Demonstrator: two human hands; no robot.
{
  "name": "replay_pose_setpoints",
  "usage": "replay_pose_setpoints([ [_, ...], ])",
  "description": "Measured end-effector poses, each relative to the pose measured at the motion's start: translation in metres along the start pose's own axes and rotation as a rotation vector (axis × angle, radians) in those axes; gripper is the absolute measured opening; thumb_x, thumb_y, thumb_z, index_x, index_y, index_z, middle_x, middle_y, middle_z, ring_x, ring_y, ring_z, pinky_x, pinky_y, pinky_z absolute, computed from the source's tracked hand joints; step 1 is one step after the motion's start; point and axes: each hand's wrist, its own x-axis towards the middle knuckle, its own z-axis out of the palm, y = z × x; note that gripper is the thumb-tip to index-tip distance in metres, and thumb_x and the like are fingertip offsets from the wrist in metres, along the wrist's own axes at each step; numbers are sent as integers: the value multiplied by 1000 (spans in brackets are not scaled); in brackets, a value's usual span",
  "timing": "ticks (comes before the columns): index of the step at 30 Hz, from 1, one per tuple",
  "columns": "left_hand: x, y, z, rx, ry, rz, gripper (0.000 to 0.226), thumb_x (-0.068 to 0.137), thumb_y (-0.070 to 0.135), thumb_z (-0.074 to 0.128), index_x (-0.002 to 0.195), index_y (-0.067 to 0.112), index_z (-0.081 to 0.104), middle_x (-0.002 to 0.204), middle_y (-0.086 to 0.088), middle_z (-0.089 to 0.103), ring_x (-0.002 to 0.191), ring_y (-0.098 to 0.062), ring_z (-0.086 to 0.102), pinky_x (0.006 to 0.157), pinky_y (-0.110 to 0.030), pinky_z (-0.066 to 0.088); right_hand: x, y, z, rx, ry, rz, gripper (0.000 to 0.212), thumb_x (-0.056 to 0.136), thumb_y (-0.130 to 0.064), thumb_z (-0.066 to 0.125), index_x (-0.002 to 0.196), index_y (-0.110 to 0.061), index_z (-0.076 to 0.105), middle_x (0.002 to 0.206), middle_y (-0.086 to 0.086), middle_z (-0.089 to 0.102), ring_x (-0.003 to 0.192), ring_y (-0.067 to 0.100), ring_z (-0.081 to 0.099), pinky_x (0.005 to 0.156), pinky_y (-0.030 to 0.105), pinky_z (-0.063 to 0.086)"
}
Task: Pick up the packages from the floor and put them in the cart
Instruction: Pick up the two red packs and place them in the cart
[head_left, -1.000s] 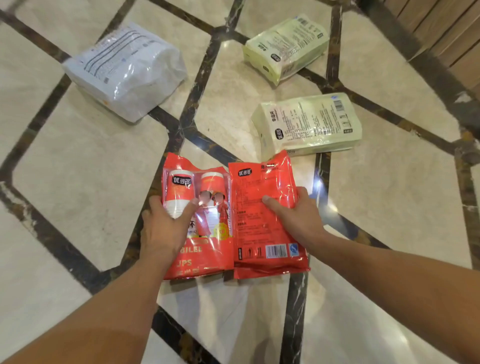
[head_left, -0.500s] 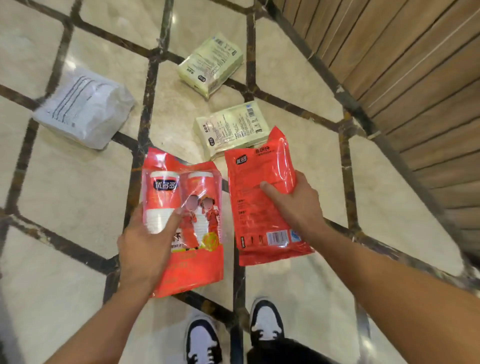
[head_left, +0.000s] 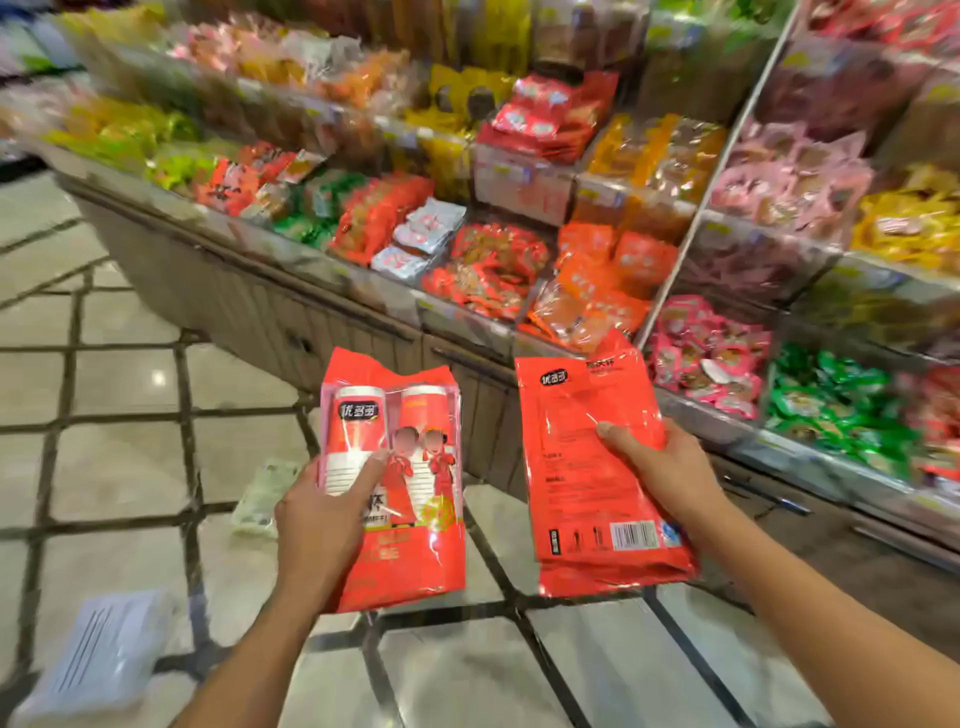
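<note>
My left hand (head_left: 322, 525) grips a red package of paper cups (head_left: 410, 519), printed front toward me, held upright at chest height. My right hand (head_left: 662, 467) grips a second red package (head_left: 582, 493), its back with a barcode facing me. Both packages are off the floor and about a hand's width apart. A pale green package (head_left: 262, 496) lies on the tiled floor just beyond my left hand. A white package (head_left: 98, 660) lies on the floor at lower left. No cart shows in this view.
Store shelves (head_left: 519, 249) packed with snack bags run from upper left to the right edge, with a wooden cabinet base (head_left: 249, 306) beneath them. Marble floor tiles with dark borders (head_left: 119, 467) spread to the left and below.
Both hands rose with the red packages from near the floor. The view swung up from the floor to the shelves, and the packages moved further apart.
</note>
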Motion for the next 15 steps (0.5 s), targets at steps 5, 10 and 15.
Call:
replay_pose_setpoints([
  [5,-31,165,33,-37,-243,308,38,89,52,74,98,15,73,81,-3,68,83,-27,60,69,-34,40,-73,-58,-166,152,334,-65,32,80,-51,85,86,-21,75,87,-7,79,77,8,74,82,24,61],
  [10,-110,286,73,-125,-479,625,31,91,47,73,94,16,69,86,-6,63,84,-23,57,73,-34,35,-184,-57,-286,307,673,-88,49,71,-54,88,102,-16,78,82,-8,81,76,8,78,77,32,64],
  [15,-239,367,117,-167,-722,793,71,77,72,70,101,5,72,96,-23,69,96,-38,65,74,-35,35,-317,-14,-382,395,957,-81,15,90,-33,81,91,-20,73,73,-9,76,50,-6,68,46,12,51],
])
